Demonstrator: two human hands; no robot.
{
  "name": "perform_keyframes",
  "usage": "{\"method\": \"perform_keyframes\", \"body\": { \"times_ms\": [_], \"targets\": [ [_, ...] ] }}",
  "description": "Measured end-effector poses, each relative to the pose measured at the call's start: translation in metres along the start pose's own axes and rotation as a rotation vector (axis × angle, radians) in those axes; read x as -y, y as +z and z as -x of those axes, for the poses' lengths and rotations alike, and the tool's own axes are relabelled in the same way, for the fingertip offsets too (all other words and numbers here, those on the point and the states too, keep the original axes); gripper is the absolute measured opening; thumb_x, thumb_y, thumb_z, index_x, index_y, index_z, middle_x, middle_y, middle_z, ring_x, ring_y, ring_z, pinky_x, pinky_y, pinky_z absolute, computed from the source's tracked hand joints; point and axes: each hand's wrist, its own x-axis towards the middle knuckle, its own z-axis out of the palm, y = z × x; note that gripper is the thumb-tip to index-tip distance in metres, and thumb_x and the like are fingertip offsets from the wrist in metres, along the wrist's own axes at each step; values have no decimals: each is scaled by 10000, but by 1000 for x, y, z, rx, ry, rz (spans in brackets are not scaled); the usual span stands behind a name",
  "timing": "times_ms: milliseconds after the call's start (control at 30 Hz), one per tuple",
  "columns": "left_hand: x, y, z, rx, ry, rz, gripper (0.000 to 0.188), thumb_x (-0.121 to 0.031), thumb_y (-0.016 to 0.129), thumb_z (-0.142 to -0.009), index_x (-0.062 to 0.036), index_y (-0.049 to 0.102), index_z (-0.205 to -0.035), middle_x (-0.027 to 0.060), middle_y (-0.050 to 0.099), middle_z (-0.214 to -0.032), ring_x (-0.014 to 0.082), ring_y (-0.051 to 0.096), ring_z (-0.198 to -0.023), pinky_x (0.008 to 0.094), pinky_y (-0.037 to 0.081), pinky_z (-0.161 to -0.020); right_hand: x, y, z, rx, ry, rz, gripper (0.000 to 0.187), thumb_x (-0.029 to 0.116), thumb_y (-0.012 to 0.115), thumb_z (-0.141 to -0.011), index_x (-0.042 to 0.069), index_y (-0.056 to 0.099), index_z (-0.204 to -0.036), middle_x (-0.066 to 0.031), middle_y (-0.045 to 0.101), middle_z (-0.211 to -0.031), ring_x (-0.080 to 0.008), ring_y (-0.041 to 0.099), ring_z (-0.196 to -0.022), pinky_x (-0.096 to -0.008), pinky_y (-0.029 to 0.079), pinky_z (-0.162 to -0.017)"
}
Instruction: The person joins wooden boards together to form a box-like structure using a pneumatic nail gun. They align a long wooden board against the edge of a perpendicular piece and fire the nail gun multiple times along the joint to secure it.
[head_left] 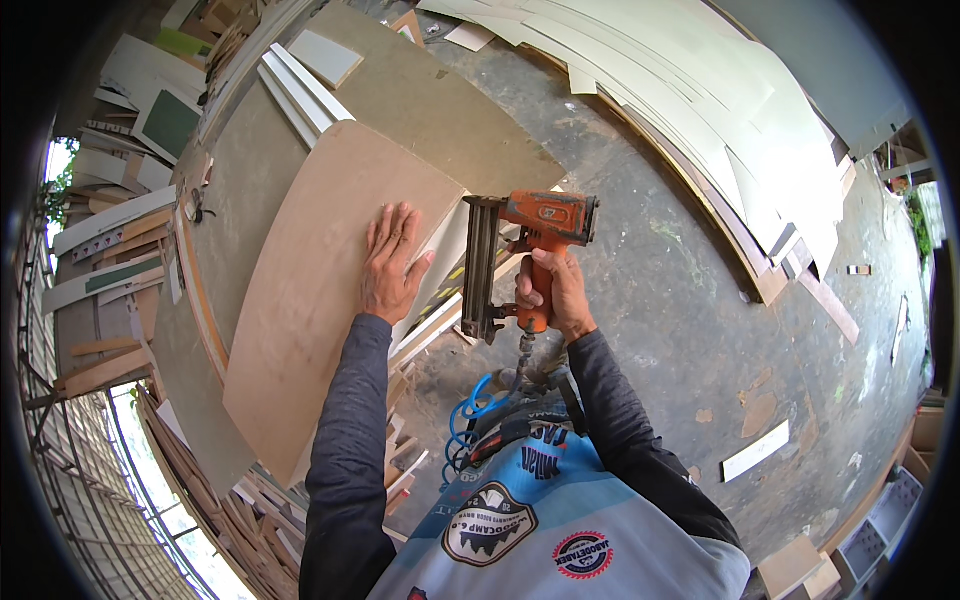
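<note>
Grey floor (660,380); right hand (565,295) clamped round one nail gun (548,214); left hand (392,275) unclenched, flat on one panel (305,300)

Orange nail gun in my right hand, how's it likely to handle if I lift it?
The nail gun will probably feel stiff and fairly heavy for its size, given its solid body and metal-looking magazine. It may pull forward, since that magazine sits ahead of the handle. The coiled blue hose near its base might tug.
</note>
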Motion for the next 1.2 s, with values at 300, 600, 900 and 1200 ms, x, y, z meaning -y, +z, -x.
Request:
{"method": "perform_keyframes", "body": {
  "times_ms": [300, 600, 900, 1200],
  "targets": [
    [-3, -2, -2, -5, -2, 3, 634, -285, 656, -949, -36, 462, -1498, 167, 434, -1569, 375, 342, -1484, 507, 232, -1223, -5, -1, 1, -4, -14, -22, 150, 173, 553, -1006, 35, 534, -1062, -90, 603, -654, -118, 471, -471, -298, 439, -448],
    [-1, -2, -4, -24, 16, 1, 634, -283, 668, -941, -16, 476, -1483, 178, 449, -1556, 381, 359, -1474, 495, 245, -1216, -10, 2, 5, 13, -12, -48, 265, 175, 545, -1003, -28, 555, -1172, -87, 595, -644, -117, 452, -463, -295, 430, -455],
    [-3, -2, -4, -20, 13, 1, 642, -290, 668, -945, -16, 466, -1490, 184, 455, -1551, 384, 358, -1475, 497, 247, -1215, -17, 6, 9, 22, -22, -49, 318, 180, 548, -1001, -57, 559, -1213, -84, 590, -641, -112, 441, -459, -290, 412, -443],
    [1, 0, -1, -21, -4, 35, 719, -294, 669, -950, -22, 373, -1546, 184, 434, -1564, 369, 335, -1490, 494, 237, -1228, -23, 1, 8, -4, -15, -35, 283, 173, 543, -1000, -40, 566, -1184, -94, 601, -645, -116, 443, -450, -290, 416, -445]
  ]
}}
